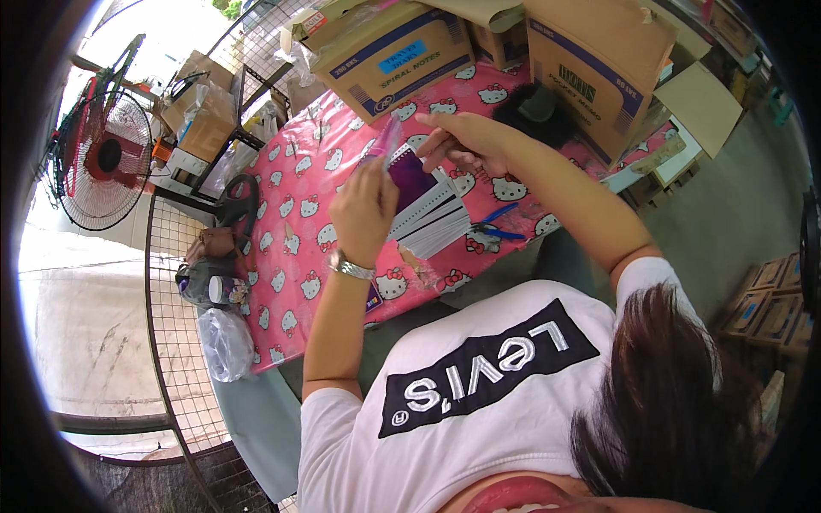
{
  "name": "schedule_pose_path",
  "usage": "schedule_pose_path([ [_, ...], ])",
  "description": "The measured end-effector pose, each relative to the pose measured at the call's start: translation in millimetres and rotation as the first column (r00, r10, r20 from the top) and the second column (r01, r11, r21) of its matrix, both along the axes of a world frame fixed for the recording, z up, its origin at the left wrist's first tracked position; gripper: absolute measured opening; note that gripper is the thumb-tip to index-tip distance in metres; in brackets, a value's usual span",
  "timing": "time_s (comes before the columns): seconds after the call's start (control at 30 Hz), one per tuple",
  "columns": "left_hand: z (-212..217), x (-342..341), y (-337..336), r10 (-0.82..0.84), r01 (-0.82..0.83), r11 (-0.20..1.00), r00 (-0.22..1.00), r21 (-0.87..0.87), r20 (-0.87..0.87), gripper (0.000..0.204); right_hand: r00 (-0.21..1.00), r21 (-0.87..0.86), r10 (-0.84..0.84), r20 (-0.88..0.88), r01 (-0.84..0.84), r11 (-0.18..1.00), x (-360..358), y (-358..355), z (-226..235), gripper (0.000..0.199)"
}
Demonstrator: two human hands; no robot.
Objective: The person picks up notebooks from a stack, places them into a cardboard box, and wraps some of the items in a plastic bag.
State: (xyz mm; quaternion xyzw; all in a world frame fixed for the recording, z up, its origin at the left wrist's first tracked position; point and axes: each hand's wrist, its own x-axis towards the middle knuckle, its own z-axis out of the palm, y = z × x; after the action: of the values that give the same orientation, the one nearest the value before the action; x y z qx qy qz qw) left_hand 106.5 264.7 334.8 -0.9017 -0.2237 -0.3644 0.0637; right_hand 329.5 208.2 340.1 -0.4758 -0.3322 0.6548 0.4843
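A pink cloth [295,256] is spread out flat. Big brown boxes [590,77] are set along its far side. In the middle, a stack of white paper [430,224] is fanned out, with a purple notebook [412,175] at its far end. The right hand [470,144] is held near the notebook, its fingers loosely apart. A clear and pink plastic bag [389,137] is pinched by the left hand [368,203], its fingers closed together. Blue pliers [503,231] are laid just right of the paper.

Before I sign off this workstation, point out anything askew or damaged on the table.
The white paper stack lies fanned unevenly rather than squared. On its near side, the pink tablecloth looks worn or torn: a brownish patch interrupts its print.
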Motion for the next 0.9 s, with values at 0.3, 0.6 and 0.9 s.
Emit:
schedule_pose_path([
  [0.3,-2.3,-23.6,-9.3,0.162,-0.163,0.986,0.886,-0.035,0.435,0.055,0.984,0.487,-0.044,0.172,-0.046,0.872,-14.3,14.8,5.4,0.019],
  [0.6,-17.3,-14.1,-20.2,0.19,0.249,0.794,0.766,-0.555,0.615,0.071,0.785,0.651,-0.325,0.528,-0.128,0.748,-37.3,13.3,-28.0,0.034],
  [0.9,9.1,17.3,-33.4,0.332,-0.326,0.933,0.943,0.151,-0.015,0.044,0.668,0.689,-0.508,0.544,-0.01,0.725,-37.5,5.0,-35.1,0.047],
])
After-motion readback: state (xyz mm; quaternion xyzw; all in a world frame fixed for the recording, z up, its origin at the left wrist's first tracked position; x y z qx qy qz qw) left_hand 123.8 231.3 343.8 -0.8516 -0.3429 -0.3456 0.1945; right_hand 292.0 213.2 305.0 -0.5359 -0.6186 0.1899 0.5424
